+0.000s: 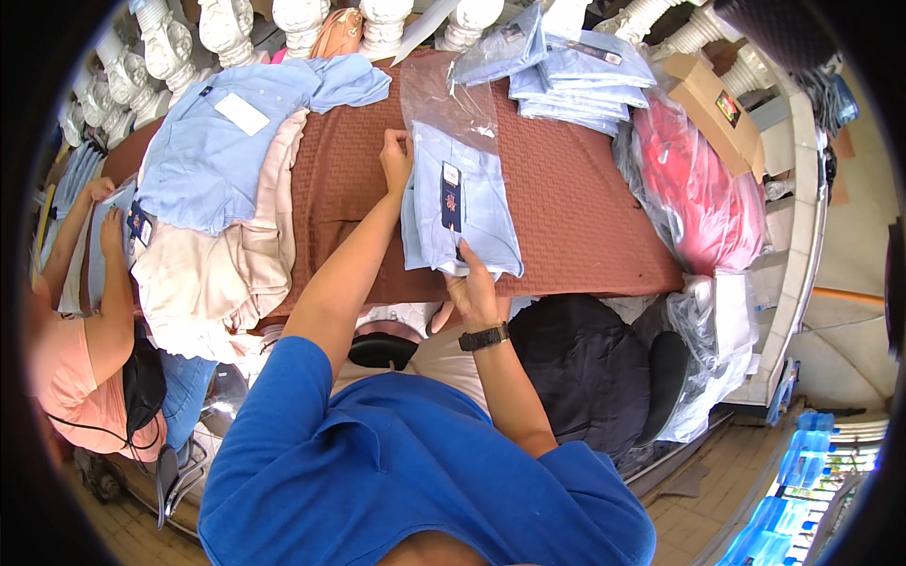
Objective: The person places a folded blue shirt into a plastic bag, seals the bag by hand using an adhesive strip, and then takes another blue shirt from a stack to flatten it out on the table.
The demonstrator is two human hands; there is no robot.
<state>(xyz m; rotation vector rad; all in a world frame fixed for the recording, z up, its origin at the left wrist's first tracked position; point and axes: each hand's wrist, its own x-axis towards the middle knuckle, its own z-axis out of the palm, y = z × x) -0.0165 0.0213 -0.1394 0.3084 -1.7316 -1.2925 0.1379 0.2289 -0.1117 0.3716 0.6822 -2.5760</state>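
A folded light-blue shirt [481, 203] with a dark hang tag [451, 193] lies before me on the brown tablecloth. A clear plastic bag [453, 94] extends past its far end; how far it covers the shirt is hard to tell. My left hand [397, 162] is closed in a pinch at the bag's left edge, near the shirt's far corner. At the near edge, my right hand [475, 288] grips the shirt, thumb on top and fingers underneath.
Bagged light-blue shirts [585, 80] are stacked at the far right, near red bagged clothing [694, 179] and a cardboard box [717, 113]. Loose blue shirts [212, 156] lie over beige cloth [212, 278] at left. Beside it, a co-worker [94, 349] handles a tagged garment. White balusters [226, 33] line the back.
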